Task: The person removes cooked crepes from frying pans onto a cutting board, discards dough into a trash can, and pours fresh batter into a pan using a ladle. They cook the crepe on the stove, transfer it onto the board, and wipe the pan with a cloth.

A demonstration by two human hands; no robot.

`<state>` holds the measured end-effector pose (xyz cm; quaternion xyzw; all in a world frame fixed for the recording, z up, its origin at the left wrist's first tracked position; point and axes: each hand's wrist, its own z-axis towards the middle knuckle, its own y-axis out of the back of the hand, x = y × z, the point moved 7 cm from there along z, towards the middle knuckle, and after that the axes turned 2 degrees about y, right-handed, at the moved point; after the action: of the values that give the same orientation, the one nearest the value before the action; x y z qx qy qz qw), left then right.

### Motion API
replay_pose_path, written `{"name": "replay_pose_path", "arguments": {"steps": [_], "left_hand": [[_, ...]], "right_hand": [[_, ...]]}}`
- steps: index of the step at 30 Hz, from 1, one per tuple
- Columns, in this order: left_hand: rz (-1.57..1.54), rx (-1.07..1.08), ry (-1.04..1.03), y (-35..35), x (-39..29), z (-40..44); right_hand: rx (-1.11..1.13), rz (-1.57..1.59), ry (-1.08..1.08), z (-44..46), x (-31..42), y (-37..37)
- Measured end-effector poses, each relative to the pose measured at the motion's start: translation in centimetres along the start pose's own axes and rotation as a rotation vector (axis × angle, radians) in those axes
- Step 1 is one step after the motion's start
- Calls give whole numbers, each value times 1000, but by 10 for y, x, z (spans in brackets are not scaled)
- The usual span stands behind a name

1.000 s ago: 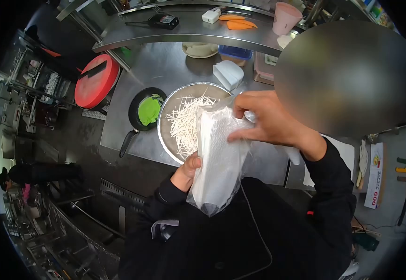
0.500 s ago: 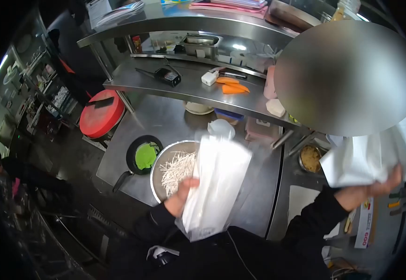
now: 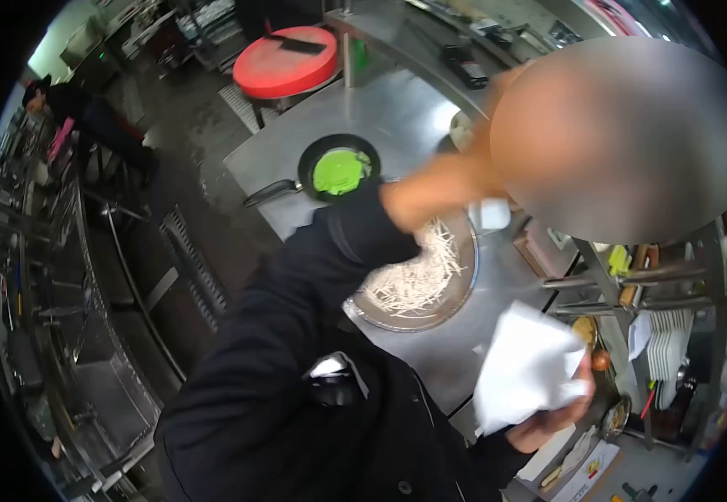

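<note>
My left arm stretches across the metal table toward the upper right. My left hand [image 3: 455,186] is smeared by motion, and its fingers vanish behind a blurred oval. Below it stands a large metal bowl [image 3: 474,280] of thin whitish strips [image 3: 418,280], partly covered by my sleeve. At the lower right my right hand [image 3: 566,412] is closed around a piece of white folded paper [image 3: 518,368], held in front of my body. Just left of the bowl sits a black frying pan [image 3: 305,159] with something bright green [image 3: 340,171] in it.
A red round board [image 3: 284,67] with a cleaver [image 3: 298,44] on it stands beyond the table. Stacked white plates [image 3: 666,347] are at right. A small white container [image 3: 491,216] sits beside the bowl. Another person [image 3: 87,117] is far left.
My left hand has swung up and right; the plastic-wrapped white pack it held is no longer visible there. My right hand has come down and inward with white paper. The view has turned.
</note>
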<state>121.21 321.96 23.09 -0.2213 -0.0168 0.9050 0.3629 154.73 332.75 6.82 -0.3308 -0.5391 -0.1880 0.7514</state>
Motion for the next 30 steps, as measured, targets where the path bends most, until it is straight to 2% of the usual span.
{"name": "replay_pose_path", "arguments": {"steps": [1, 2, 3, 5, 6, 7, 8, 9, 10, 12, 13, 14, 16, 17, 18, 21, 22, 23, 25, 26, 28, 29, 30], "left_hand": [[11, 49, 388, 56, 29, -25], [206, 33, 568, 124, 64, -53], [445, 52, 715, 201, 100, -87], [941, 325, 1034, 347, 145, -171], [1099, 487, 1219, 392, 144, -213], [1172, 605, 1252, 421, 139, -256], [1240, 730, 1274, 432, 122, -284], [915, 966, 1609, 434, 121, -318], [821, 1016, 1395, 431, 120, -334], [228, 924, 2018, 437, 123, -396], [-72, 814, 2056, 428, 120, -408], [-367, 694, 2075, 418, 115, -412], [-578, 150, 2260, 400, 108, -412], [-693, 127, 2228, 395, 108, -417], [-792, 105, 2192, 399, 109, -421], [-710, 196, 2104, 440, 80, -370], [-600, 254, 2047, 465, 71, -361], [-486, 301, 1980, 496, 62, -350], [-531, 157, 1938, 558, 45, -309], [-513, 155, 1937, 592, 41, -291], [-473, -75, 1903, 666, 43, -257], [-458, -91, 1906, 700, 48, -244], [-324, -142, 1829, 743, 57, -226]], "right_hand": [[95, -99, 59, -8, -12, -26], [187, -202, 120, -18, -22, -54], [216, -134, -12, -25, -40, -79], [269, -35, -263, -41, -72, -138], [295, -6, -383, -46, -84, -167], [293, -8, -392, -46, -96, -186], [551, 222, -489, -55, -112, -226], [803, 453, -575, -65, -120, -264], [786, 446, -572, -57, -132, -287], [1063, 220, -474, -49, -154, -348], [1184, 99, -426, -56, -164, -375], [1142, 90, -420, -64, -179, -395], [816, 208, -933, -93, -238, -413], [640, 274, -1180, -110, -260, -421], [627, 275, -1178, -108, -271, -446], [801, -266, -863, -83, -310, -521], [801, -273, -849, -77, -318, -543], [757, -289, -735, -64, -322, -566], [671, -298, -506, -32, -334, -614], [677, -285, -499, -22, -349, -638], [274, -153, -709, 13, -397, -662], [75, -88, -816, 28, -423, -673], [93, -105, -809, 50, -447, -694]]}}
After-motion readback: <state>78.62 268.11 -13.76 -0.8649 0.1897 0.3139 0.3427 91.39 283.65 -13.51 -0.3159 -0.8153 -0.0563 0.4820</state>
